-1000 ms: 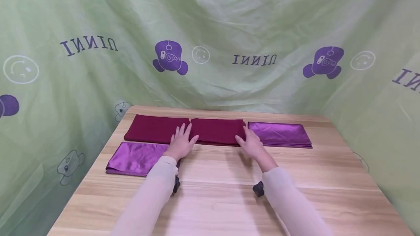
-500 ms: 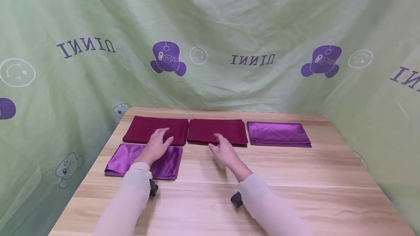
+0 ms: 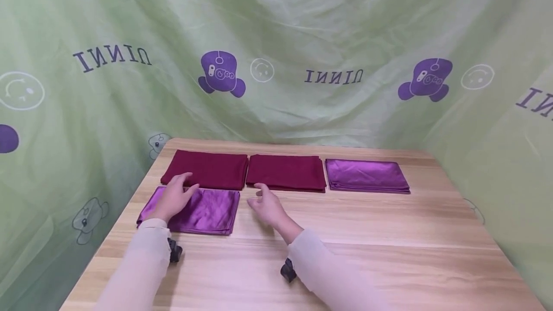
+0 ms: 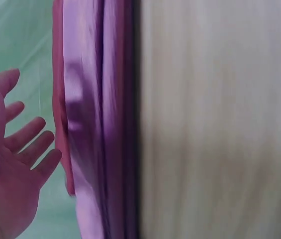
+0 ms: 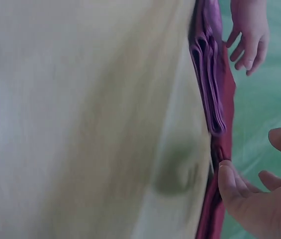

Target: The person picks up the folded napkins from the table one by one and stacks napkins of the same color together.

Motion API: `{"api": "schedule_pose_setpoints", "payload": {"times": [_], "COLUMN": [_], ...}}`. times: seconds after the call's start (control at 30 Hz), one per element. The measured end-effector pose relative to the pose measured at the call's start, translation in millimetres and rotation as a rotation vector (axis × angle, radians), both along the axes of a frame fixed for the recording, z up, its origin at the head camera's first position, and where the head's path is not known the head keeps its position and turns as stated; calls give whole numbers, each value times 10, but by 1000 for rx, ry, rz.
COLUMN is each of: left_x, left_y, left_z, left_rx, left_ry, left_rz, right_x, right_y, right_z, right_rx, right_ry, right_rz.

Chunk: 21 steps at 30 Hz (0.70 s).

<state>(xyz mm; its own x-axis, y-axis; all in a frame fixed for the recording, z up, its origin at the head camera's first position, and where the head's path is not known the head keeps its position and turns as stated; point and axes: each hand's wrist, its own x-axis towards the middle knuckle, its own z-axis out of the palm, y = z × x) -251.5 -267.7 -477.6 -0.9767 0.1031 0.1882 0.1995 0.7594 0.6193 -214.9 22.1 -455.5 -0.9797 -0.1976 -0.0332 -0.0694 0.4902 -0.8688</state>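
My left hand (image 3: 172, 199) hovers over a folded purple satin cloth (image 3: 211, 212) at the table's left, its fingers spread loosely and holding nothing. In the left wrist view that hand (image 4: 11, 164) is apart from the layered purple folds (image 4: 111, 124). To the right of the cloth my right hand (image 3: 270, 209) is held above the wood with relaxed, slightly bent fingers and nothing in them. Behind the hands lie two folded maroon cloths, one at left (image 3: 211, 169) and one in the middle (image 3: 285, 173). A second folded purple satin cloth (image 3: 367, 175) completes the back row at right.
The wooden table (image 3: 389, 234) carries the cloths near its back and left edges. Green printed fabric (image 3: 285, 114) hangs behind and along both sides. A small black device (image 3: 174, 251) sits at the left wrist, another black device (image 3: 288, 270) at the right.
Both hands have moved left and back toward the person, away from the middle maroon cloth. The left hand is now over the near purple cloth. The cloths show no clear movement.
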Motion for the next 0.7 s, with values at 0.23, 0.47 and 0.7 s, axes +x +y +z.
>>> {"api": "schedule_pose_setpoints", "payload": {"times": [0.23,0.47,0.7], "left_x": [144,238,312], "left_y": [-318,-502,-643], "left_z": [-36,-8,-26], "left_rx": [3,1,0], "left_ry": [-53,-84,-95], "left_rz": [29,78,108], "right_x": [124,148,141], "right_y": [-218,-310,-412], "right_z": [-118,-190,-203], "right_rx": [-1,-31,-3], "right_ry": [-23,-38,-20], "right_rz": [13,21,32]}}
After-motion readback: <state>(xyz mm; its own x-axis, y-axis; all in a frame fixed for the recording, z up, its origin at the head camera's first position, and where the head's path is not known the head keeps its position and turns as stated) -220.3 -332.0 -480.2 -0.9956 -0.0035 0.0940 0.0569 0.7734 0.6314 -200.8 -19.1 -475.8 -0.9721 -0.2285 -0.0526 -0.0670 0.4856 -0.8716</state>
